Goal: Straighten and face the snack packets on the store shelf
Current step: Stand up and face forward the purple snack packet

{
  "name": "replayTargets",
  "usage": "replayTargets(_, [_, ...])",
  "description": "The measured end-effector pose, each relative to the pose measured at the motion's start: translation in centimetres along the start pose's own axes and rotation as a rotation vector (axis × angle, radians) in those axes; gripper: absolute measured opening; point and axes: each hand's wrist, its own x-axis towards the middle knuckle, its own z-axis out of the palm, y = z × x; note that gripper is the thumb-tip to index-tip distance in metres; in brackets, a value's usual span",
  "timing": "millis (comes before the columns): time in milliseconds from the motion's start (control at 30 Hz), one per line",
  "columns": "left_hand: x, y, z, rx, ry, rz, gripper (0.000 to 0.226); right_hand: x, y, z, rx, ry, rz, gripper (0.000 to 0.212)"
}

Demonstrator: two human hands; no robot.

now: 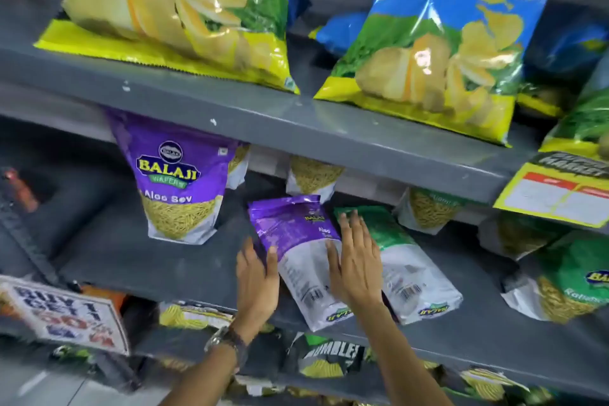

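Grey metal shelving point(296, 115) in tiers, paint chipped; pale tiled floor point(49, 386) bottom left; glare from overhead light.

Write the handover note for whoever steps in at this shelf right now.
Left hand: open, thumb against the left edge of the purple packet lying back-up on the middle shelf.
Right hand: open, flat across that packet and the green packet beside it, also lying down.
Done: one purple Aloo Sev packet stands upright, facing out.
Left: stand and face both flat packets; check the tilted green one at right.
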Motion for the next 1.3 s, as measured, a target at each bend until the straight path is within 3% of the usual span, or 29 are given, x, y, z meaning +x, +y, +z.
replayTargets(100, [1.2,-0.3,1.3,-0.281,-0.104,-0.25,0.039,1.5,1.5,1.5,0.077,-0.286,0.263,0.056])
replayTargets(200, [1.8,-0.6,1.7,-0.391,-0.24,-0.503,0.042,2.9,2.3,2.3,0.428,-0.52,0.559,0.049])
replayTargets(333, [2.3,-0.6,1.5,-0.327,-0.253,-0.489,0.033,3.6,3.6,2.4,0.698,-0.617,0.643,0.047])
replayTargets(433, [1.9,-0.6,1.4,-0.29,-0.291,-0.425,0.042,2.9,4.2,2.0,0.834,-0.587,0.654,0.034])
replayTargets(633, [1.3,-0.1,-0.3,-0.191,-0.27,-0.19,0.049,2.2,4.5,1.2,0.979,-0.491,0.608,0.059])
replayTargets(933, [7.4,4.3,-0.6,-0.064,-0.217,0.353,0.048,6.4,2.7,0.6,1.109,-0.062,0.377,0.047])
replayTargets(1067, [9.5,3.4,-0.4,-0.038,-0.281,0.402,0.055,6.3,2.3,1.8,1.084,-0.011,0.38,0.051])
replayTargets(1200, [9.9,2.4,-0.4,-0.022,-0.303,0.396,0.062,6.5,3.1,1.1,1.291,0.017,0.403,0.045])
replayTargets(1300, [8.2,1.9,0.0,-0.051,-0.183,0.432,0.079,7.6,3.6,-0.3,1.408,-0.012,0.305,0.043])
